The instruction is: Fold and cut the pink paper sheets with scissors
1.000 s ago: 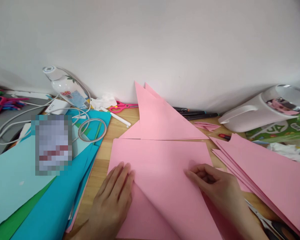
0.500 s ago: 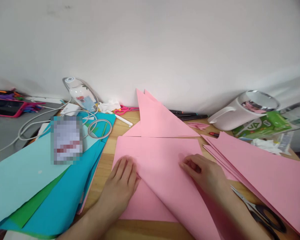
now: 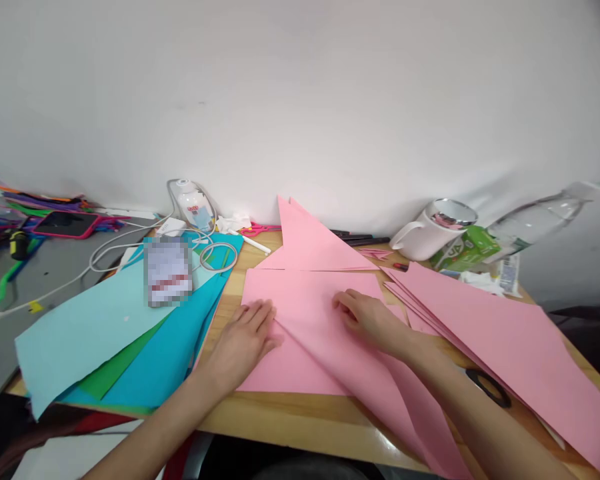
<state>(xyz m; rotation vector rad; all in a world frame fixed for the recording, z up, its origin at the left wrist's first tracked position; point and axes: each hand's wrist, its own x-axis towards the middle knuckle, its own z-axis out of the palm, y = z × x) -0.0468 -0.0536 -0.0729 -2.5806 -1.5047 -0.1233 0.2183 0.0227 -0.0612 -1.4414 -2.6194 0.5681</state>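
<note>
A large pink sheet of paper (image 3: 300, 290) lies in front of me, its upper layer folded over in a slanting fold whose loose end hangs past the table's front edge. My left hand (image 3: 247, 330) rests flat on the fold's left corner, fingers stretched out. On the right part of the same sheet lies my right hand (image 3: 363, 317), its fingers curled in and nothing seen between them. Behind the sheet is a folded pink paper triangle (image 3: 315, 243). Black-handled scissors (image 3: 489, 388) lie beyond my right forearm, their blades hidden.
Stacked pink paper (image 3: 480, 320) covers the right side. Blue paper (image 3: 145, 373) and pale paper (image 3: 95, 313) lie left, with a blurred-out item (image 3: 169, 272) and white cable (image 3: 219, 257). A white mug (image 3: 433, 230), clear bottle (image 3: 537, 220) and black pens (image 3: 360, 238) stand or lie behind.
The view has shifted, bringing the table's front edge and the clear bottle more into sight. My right hand has slid slightly left across the sheet and curled tighter. My left hand stays on the fold's corner.
</note>
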